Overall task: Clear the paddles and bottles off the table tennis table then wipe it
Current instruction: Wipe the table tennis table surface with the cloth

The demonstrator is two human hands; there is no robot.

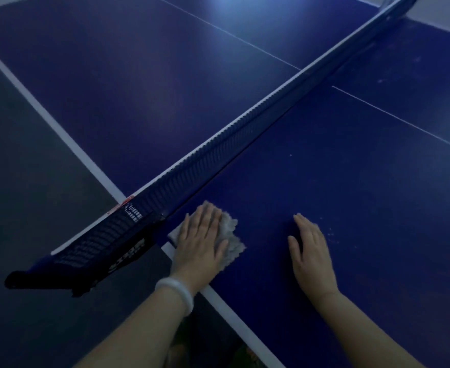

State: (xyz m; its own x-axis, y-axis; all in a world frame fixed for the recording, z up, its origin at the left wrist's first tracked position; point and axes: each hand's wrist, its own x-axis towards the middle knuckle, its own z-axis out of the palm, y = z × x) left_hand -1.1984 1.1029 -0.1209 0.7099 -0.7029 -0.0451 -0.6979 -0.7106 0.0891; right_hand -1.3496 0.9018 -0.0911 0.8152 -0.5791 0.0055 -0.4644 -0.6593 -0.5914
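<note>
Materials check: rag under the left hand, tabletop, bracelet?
Rag: looks like soft pale cloth, with a fuzzy, frayed edge. Tabletop: rigid board with matte blue paint and white lines; faint glare, pale specks. Bracelet: smooth pale ring, maybe stone or plastic; too dim to tell.

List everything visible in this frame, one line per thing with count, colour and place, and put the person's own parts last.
table tennis table: one, dark blue with white lines, fills most of the view.
net: one, dark with a white top band, runs diagonally from lower left to upper right.
net clamp: one, dark blue and black, at the table's near side edge, lower left.
cloth: one, pale grey, flat on the table beside the net, under the left hand.
floor: dark grey, left of the table.
specks: a few, pale, on the table by the right hand.
bracelet: one, white, on the left wrist.
left hand: pressing flat on the cloth.
right hand: flat on the bare table, holding nothing.
</note>
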